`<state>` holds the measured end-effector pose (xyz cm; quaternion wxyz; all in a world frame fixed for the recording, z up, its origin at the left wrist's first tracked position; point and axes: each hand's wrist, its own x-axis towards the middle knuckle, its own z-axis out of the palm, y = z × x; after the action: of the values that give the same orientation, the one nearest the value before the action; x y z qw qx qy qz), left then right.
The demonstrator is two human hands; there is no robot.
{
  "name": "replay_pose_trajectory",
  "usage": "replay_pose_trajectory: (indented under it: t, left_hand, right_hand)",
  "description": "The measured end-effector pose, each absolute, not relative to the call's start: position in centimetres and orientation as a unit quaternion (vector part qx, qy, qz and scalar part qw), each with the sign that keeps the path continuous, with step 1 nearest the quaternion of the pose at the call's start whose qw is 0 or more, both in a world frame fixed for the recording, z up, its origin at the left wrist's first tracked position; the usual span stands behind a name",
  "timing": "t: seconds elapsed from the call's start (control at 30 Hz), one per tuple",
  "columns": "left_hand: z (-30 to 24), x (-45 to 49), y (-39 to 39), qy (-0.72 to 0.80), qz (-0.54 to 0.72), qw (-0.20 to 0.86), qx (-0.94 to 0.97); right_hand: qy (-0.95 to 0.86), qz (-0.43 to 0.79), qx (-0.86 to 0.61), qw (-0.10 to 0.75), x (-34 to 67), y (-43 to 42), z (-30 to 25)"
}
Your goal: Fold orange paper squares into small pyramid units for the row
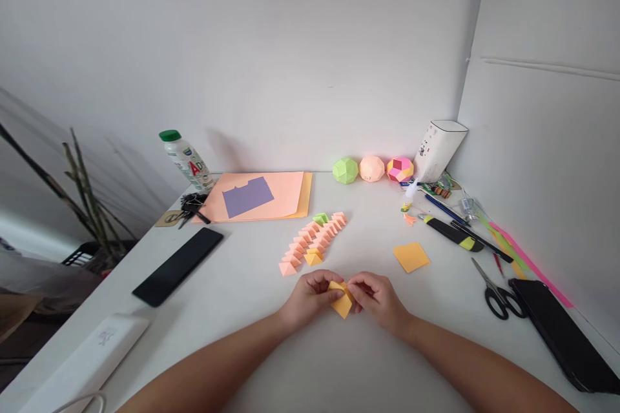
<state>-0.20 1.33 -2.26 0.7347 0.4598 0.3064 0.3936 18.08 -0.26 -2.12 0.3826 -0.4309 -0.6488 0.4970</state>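
Between both hands, low over the white table, is a yellow-orange piece of folded paper point(345, 305). My left hand point(310, 297) pinches it, thumb lying across the near face. At its right edge, the fingers of my right hand point(380, 300) are closed on the paper; their tips are partly hidden. Just beyond the hands stand two slanting rows of small folded paper units point(316, 237), mostly peach with some yellow and green. To the right lies a stack of yellow square paper point(411, 257).
Three paper balls point(372, 169) sit against the wall beside a white box point(440, 150). Scissors point(498, 293), a cutter point(450, 233) and a black case point(564, 332) lie right. Leftward are a black phone point(178, 266), peach sheets point(285, 197) and a bottle point(186, 158).
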Motion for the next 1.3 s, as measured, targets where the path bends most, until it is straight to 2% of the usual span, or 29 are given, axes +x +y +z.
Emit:
replay_pose_trajectory:
  t: [0.37,1.3]
  left_hand:
    - [-2.02,-0.14,1.24,0.306,0.394,0.739,0.452]
    - [-2.93,-0.26,1.35,0.316,0.401,0.73,0.455]
  right_hand:
    - [-0.612,0.544,-0.43,0.38,18.35,0.17,-2.99]
    - [-0.605,0.548,-0.44,0.373,18.24,0.11,-2.63]
